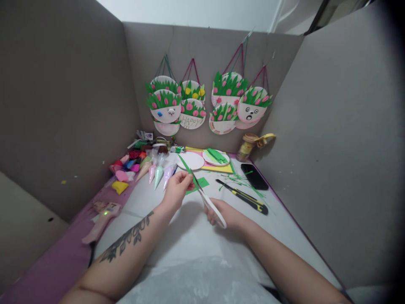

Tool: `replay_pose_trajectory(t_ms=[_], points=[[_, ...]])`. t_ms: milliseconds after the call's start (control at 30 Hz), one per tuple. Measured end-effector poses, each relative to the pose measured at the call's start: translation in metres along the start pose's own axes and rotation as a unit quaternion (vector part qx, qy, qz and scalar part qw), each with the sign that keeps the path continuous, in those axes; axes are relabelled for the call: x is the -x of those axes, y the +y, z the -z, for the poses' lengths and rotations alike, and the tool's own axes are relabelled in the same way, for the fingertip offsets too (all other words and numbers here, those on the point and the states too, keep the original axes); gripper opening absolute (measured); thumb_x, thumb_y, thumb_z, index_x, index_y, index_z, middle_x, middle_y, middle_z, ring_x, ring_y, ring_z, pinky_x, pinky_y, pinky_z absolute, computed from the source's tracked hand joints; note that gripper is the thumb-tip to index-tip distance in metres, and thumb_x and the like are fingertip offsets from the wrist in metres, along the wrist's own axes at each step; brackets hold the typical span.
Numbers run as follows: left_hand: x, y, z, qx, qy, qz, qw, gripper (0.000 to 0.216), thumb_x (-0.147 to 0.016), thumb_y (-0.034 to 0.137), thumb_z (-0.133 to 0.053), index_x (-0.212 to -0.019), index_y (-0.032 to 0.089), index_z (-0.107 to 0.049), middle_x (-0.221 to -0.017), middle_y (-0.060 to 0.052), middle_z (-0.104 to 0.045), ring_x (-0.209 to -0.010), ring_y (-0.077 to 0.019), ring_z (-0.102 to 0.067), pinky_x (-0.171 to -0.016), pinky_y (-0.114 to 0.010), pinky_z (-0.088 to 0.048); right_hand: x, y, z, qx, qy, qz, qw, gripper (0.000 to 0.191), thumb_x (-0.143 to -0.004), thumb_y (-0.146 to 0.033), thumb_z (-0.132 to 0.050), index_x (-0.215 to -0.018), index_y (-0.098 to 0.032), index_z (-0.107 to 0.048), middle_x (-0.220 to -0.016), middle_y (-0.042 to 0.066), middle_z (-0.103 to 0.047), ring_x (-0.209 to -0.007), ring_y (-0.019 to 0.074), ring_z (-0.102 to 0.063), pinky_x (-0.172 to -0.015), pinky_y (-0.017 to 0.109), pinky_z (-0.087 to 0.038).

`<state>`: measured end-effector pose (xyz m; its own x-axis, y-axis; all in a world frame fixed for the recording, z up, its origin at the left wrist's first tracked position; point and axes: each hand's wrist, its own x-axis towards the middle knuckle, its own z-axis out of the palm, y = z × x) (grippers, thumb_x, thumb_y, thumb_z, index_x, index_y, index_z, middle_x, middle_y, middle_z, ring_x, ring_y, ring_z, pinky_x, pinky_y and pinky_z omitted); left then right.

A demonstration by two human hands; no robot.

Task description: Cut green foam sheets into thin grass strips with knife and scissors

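Note:
My left hand (177, 188) pinches a narrow strip of green paper (185, 165) that slants up and away from it. White-handled scissors (211, 205) are gripped in my right hand (226, 215), and their blades point up to the strip beside my left fingers. Both hands hover over the white table sheet (190, 236). A small green paper piece (199, 184) lies just beyond the hands.
On the table lie a yellow-black utility knife (243, 196), a black phone (254, 176), green paper scraps, two paper plates (190, 161), pastel piping bags (158, 174), coloured clay lumps (126, 166), a jar (246, 148) and a pink glue gun (103, 219). Decorated plates (205, 103) hang on the cardboard wall.

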<state>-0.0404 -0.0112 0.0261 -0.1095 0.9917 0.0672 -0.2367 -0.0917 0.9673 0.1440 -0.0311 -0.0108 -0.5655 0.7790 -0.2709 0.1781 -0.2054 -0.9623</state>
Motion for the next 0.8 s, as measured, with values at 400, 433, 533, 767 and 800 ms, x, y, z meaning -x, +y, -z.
replay_pose_trajectory(t_ms=[400,433,533,767,800], points=[[0.0018,-0.0007,-0.0003,0.028,-0.002,-0.003,1.0,0.027,-0.068,0.038,-0.071,-0.068,0.017,-0.055,-0.058,0.004,-0.058,-0.052,-0.008,-0.054,-0.056,-0.021,-0.047,0.0016,-0.0006,0.0005,0.021,0.015,0.005,1.0,0.016,-0.053,-0.017,-0.051,-0.068,-0.019,-0.048,-0.055,-0.006,-0.047,-0.046,0.0078,-0.044,-0.046,0.021,-0.036],[0.0017,-0.0009,-0.0002,0.03,-0.002,-0.003,1.0,0.026,-0.068,0.038,-0.071,-0.068,0.017,-0.055,-0.058,0.004,-0.058,-0.052,-0.008,-0.054,-0.056,-0.021,-0.047,0.0017,-0.001,0.0003,0.026,0.015,0.005,1.0,0.015,-0.053,-0.017,-0.05,-0.067,-0.019,-0.048,-0.055,-0.005,-0.047,-0.046,0.008,-0.044,-0.045,0.021,-0.035],[0.0013,-0.0011,-0.0002,0.029,-0.003,-0.001,1.0,0.026,-0.069,0.038,-0.071,-0.067,0.017,-0.055,-0.058,0.004,-0.058,-0.052,-0.008,-0.054,-0.056,-0.021,-0.047,0.0033,-0.0037,-0.0004,0.039,0.014,0.013,0.999,0.012,-0.054,-0.017,-0.049,-0.066,-0.019,-0.047,-0.052,-0.005,-0.047,-0.045,0.0083,-0.043,-0.044,0.02,-0.033],[0.0025,0.0043,-0.0017,0.03,0.01,0.004,1.0,0.027,-0.066,0.038,-0.071,-0.066,0.017,-0.054,-0.057,0.004,-0.057,-0.053,-0.0083,-0.054,-0.057,-0.021,-0.046,0.0055,-0.0073,0.0004,0.078,0.037,0.042,0.995,0.007,-0.057,-0.019,-0.05,-0.064,-0.019,-0.049,-0.049,-0.006,-0.048,-0.043,0.0078,-0.041,-0.04,0.019,-0.03],[0.0027,0.0055,-0.0018,0.028,0.015,0.005,0.999,0.028,-0.065,0.038,-0.071,-0.066,0.017,-0.053,-0.058,0.004,-0.057,-0.054,-0.0085,-0.054,-0.057,-0.021,-0.046,0.0046,-0.0064,0.0006,0.076,0.047,0.043,0.995,0.007,-0.057,-0.019,-0.051,-0.064,-0.018,-0.049,-0.049,-0.006,-0.048,-0.042,0.0076,-0.04,-0.04,0.019,-0.029]])
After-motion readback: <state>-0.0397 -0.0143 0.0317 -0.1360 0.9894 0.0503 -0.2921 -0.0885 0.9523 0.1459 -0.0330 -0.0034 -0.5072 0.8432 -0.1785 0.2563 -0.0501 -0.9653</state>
